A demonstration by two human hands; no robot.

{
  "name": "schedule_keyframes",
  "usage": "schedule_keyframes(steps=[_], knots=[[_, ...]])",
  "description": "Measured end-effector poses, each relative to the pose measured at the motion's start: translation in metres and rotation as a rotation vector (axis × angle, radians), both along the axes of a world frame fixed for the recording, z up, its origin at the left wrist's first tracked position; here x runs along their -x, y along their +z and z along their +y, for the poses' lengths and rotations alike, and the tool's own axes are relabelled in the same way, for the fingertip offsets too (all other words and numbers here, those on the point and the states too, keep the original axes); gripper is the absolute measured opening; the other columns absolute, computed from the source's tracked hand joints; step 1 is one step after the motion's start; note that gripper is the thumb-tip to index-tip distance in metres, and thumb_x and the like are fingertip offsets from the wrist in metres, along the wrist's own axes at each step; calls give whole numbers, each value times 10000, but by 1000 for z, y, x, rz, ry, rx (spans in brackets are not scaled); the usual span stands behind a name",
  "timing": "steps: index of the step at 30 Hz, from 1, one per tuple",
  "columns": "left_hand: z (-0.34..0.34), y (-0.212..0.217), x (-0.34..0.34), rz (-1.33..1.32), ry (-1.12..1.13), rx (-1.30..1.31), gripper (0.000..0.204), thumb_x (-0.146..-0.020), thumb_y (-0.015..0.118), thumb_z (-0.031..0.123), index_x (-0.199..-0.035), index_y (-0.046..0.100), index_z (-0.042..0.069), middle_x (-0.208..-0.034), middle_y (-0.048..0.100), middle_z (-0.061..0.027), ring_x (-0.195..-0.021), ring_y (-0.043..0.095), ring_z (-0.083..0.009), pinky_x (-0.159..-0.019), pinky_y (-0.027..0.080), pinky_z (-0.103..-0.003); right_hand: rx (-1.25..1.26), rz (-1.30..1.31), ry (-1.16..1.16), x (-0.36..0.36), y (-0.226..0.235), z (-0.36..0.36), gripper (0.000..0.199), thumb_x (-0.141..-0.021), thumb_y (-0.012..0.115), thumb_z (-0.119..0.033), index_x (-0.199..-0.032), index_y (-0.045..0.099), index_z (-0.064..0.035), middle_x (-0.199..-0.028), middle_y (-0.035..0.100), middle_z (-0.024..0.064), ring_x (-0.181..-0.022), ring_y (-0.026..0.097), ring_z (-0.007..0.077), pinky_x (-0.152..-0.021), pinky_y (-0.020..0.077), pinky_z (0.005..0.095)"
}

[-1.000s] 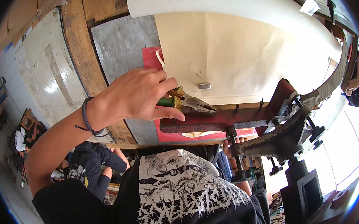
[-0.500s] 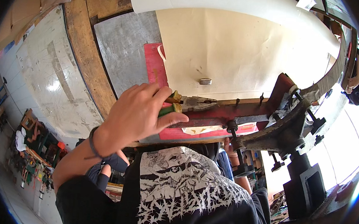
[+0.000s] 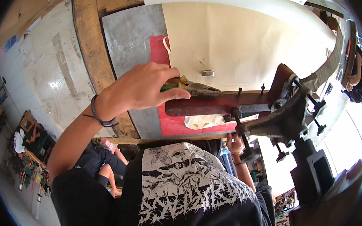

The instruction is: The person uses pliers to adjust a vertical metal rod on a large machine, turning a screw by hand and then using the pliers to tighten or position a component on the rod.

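Observation:
My left hand is closed round a pair of pliers with green and yellowish handles. The handles are mostly inside the fist, and the thumb points right. Its dark jaws lie just beyond the far edge of a red metal bar; whether they grip anything cannot be made out. My right hand is low at the bench's near edge, fingers up and slightly apart, partly behind a black bolt of the machine. Nothing shows in it. A small metal block lies on the cream sheet beyond the pliers.
A dark cast-metal bracket with several bolts stands at the right. A white roll runs along the back. Red sheet and grey metal plate lie on the bench. Another person's legs show at the lower left.
The pliers' handles have come together in my left hand; earlier they were spread apart. My right hand shows more beside the bolt. The whole view has shifted slightly.

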State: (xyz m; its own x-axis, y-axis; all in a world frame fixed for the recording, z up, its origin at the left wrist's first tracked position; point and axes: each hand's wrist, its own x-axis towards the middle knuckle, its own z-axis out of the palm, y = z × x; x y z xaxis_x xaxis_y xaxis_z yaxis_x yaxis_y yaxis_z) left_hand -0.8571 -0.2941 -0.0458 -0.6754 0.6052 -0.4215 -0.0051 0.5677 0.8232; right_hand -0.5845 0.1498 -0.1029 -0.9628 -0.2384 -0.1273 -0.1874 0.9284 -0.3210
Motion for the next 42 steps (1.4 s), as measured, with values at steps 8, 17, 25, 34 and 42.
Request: schedule_keyframes(steps=[8, 17, 25, 34, 42], knots=[[1, 24, -1, 201, 113, 66, 720, -781, 696, 661, -974, 660, -32, -792, 670, -172, -751, 678, -345, -684, 545, -430, 338, -165, -233, 39, 47, -39, 320, -874, 679, -43, -636, 464, -43, -647, 522, 107, -666, 526, 306, -801, 414, 393], [6, 23, -28, 500, 186, 13, 447, -872, 711, 412, -969, 633, -18, -879, 620, -152, -790, 617, -337, -718, 507, -422, 409, -36, 39, 79, 95, -110, 224, -821, 708, -46, -668, 544, -38, -678, 571, 94, -674, 546, 279, -745, 425, 406], [15, 16, -52, 706, 484, 170, 388, -873, 709, 389, -990, 637, 26, -963, 623, -90, -769, 644, -310, -667, 530, -418, 551, -34, -17, 186, 208, -210, 111, -836, 705, -15, -945, 723, -28, -847, 698, 120, -808, 688, 309, -744, 529, 424], [-18, -20, -119, 709, 619, 397, 388, -814, 784, 339, -1018, 616, 56, -982, 573, -105, -857, 632, -323, -687, 517, -433, -175, -191, 628, 303, 156, -231, 143, -848, 691, -180, -906, 718, -52, -862, 724, 123, -858, 689, 311, -765, 537, 418], [45, 3, -133, 833, 723, -54, 488, -783, 833, 167, -1151, 576, -23, -1106, 592, -190, -960, 647, -318, -799, 551, -411, -297, -718, 633, 350, 128, -225, 232, -869, 712, -220, -1027, 768, -60, -840, 749, 95, -762, 724, 174, -692, 559, 334]])
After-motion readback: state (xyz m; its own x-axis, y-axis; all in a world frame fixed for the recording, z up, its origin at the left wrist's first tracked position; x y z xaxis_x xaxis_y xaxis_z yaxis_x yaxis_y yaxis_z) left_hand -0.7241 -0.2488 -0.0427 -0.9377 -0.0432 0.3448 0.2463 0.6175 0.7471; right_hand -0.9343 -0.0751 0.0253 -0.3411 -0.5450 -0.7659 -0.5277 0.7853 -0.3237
